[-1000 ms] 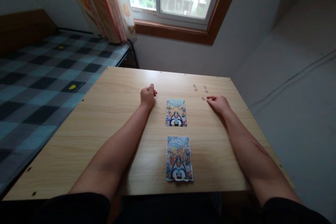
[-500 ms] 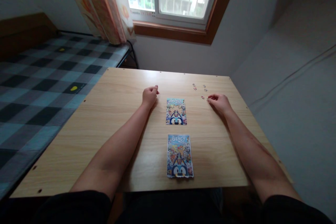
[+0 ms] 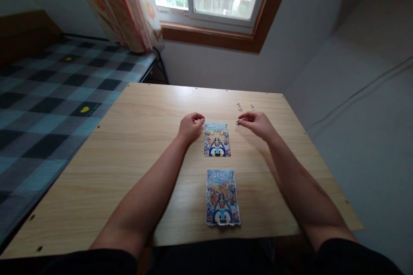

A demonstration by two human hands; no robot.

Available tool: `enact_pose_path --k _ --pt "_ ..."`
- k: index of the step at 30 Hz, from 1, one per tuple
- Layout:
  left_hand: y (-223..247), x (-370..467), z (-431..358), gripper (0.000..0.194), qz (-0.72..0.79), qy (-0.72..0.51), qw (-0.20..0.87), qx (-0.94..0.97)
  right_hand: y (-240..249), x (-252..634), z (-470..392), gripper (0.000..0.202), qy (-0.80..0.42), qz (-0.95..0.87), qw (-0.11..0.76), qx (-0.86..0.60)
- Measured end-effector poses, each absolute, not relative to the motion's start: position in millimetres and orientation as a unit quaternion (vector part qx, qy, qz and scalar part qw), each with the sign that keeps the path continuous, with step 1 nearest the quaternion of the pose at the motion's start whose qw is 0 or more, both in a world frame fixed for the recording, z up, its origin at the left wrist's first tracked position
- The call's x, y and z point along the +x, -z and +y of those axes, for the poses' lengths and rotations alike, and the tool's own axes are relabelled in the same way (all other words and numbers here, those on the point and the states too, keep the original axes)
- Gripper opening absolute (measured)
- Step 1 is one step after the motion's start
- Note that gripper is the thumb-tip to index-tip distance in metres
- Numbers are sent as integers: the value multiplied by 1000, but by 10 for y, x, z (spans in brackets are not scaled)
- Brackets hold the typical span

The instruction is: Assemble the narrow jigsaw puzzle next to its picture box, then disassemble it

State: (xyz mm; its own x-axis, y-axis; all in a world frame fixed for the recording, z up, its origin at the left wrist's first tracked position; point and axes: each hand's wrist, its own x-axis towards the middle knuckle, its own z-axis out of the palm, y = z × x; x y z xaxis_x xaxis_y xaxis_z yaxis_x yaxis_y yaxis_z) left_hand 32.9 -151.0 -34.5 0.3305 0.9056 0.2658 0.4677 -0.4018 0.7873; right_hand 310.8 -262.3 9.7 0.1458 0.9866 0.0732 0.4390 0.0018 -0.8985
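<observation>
Colourful little puzzle piece [image 3: 238, 123] is pinched in my right hand [image 3: 256, 123] just right of the puzzle [image 3: 217, 139] on the wooden table [image 3: 129, 159], while my left hand [image 3: 191, 125] curls loosely at its left edge.

A tiny colourful puzzle piece [image 3: 238, 123] is pinched just beside the flat cartoon puzzle [image 3: 217, 139].

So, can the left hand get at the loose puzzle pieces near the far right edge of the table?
Probably yes, but awkwardly. The left hand lies left of the puzzle, while the loose pieces lie beyond the right hand, which holds one piece. The left arm would have to cross over that hand.
</observation>
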Motion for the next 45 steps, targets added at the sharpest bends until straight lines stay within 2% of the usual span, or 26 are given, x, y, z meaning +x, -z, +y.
enact_pose_path --k 4,10,20,29,33,36,41,45 --pt "321 344 -1528 19 461 -359 296 755 -68 2904 -2618 27 -339 -595 376 -624" --pt "291 316 -1536 20 456 -361 294 759 -101 3078 -2755 11 -228 -634 261 -691" --pt "286 272 -1517 21 457 -366 275 763 -19 3501 -2960 12 -127 -602 127 -778" --pt "293 253 -1505 24 470 -378 290 743 -224 3865 -2371 19 -106 -578 114 -801" --pt "316 256 -1494 25 481 -373 289 739 -191 3681 -2293 23 -135 -567 39 -811" --pt "321 261 -1490 25 485 -366 288 740 -135 3529 -2313 26 -101 -556 11 -825" --pt "299 275 -1520 24 483 -364 285 743 -60 3461 -2341 26 -65 -561 20 -825" --pt "256 313 -1604 21 452 -322 220 802 -42 3439 -2350 24 -50 -568 31 -821"
